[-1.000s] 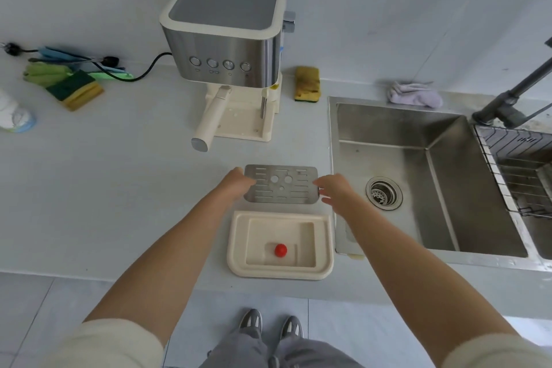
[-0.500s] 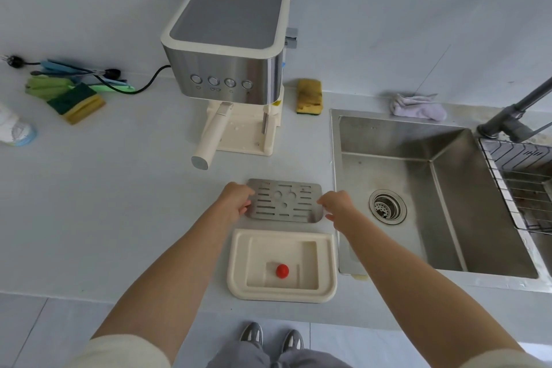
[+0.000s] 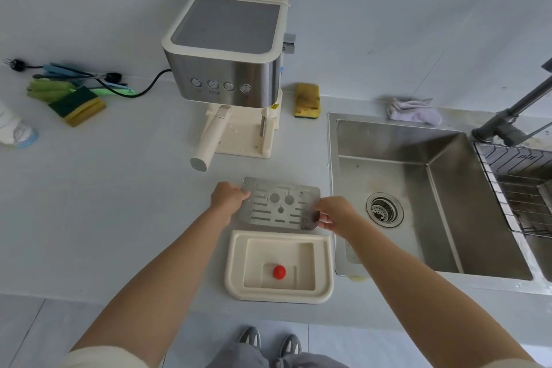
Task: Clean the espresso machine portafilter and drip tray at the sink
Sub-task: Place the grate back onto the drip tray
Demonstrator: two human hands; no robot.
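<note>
Grip: left hand (image 3: 228,199) pinches the left edge of the perforated metal grate (image 3: 280,207); right hand (image 3: 334,213) pinches its lower right corner between thumb and fingers.
Drip tray (image 3: 236,266): cream, lower centre, on the counter just left of the sink (image 3: 448,206), with a red float (image 3: 279,272) inside.
Grate: centre frame, just beyond the tray; contact with the counter cannot be told.
Sink drain (image 3: 384,209): right of the right hand.
Portafilter (image 3: 212,140): locked in the espresso machine (image 3: 227,51), upper centre, handle angled lower left.
Far edge: yellow sponge (image 3: 306,100) beside the machine, grey cloth (image 3: 413,110) behind the sink.
</note>
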